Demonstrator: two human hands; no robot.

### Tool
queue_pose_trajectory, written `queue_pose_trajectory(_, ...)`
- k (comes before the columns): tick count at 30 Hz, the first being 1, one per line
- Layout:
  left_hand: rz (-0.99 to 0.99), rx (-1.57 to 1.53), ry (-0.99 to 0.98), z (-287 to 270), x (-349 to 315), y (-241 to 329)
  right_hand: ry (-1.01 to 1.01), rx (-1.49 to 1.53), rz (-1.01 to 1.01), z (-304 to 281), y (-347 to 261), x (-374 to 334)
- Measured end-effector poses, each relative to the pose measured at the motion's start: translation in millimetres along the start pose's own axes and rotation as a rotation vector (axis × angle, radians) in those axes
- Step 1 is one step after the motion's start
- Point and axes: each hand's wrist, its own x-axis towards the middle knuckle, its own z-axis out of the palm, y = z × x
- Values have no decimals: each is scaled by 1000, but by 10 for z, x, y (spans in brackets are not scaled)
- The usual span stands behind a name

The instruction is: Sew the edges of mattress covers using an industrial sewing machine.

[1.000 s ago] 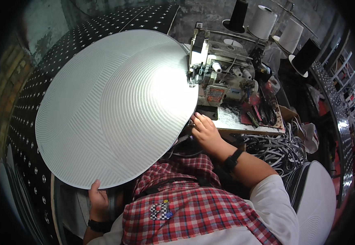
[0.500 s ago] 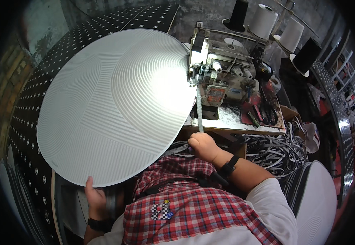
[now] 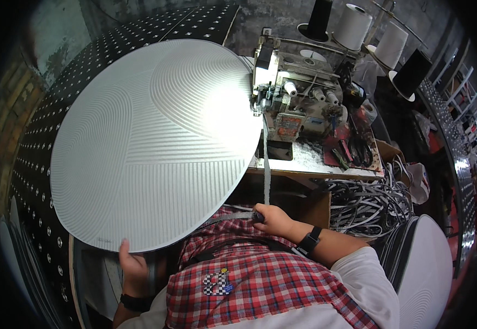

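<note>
A large round grey-white mat (image 3: pixel 134 159) with ribbed arc patterns lies tilted across the left and middle. Its right edge sits under the head of a sewing machine (image 3: pixel 298 98), lit by a bright lamp. My left hand (image 3: pixel 132 266) grips the mat's near edge, thumb on top; its other fingers are largely hidden under the rim. In front of the machine my right hand (image 3: pixel 275 220) is closed round a grey binding strip (image 3: pixel 267 175), which runs up taut to the machine's needle area. More of that strip trails left from the fist across my lap.
Black and white thread cones (image 3: pixel 352 27) stand behind the machine. Scissors-like tools (image 3: pixel 348 153) lie on the machine table's right. A box of tangled strips (image 3: pixel 367 208) sits below, beside stacked round mats (image 3: pixel 427 268). A studded black table (image 3: pixel 35 164) extends left.
The mat has turned counterclockwise under the machine, its ribbed patterns shifting round. My right hand has drawn down toward me, with a longer strip showing above it. My left hand has barely moved.
</note>
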Motion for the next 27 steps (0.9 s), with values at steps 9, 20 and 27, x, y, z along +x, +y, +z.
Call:
queue_pose_trajectory(9, 11, 71, 47, -21, 56, 1, -88, -7, 13, 5, 29, -41)
queue_pose_trajectory(20, 60, 68, -111, -105, -26, -23, -143, -48, -9, -101, 17, -36)
queue_pose_trajectory(27, 57, 119, -143, -306, -32, -61, 78, -257, -206, -324, 3, 88)
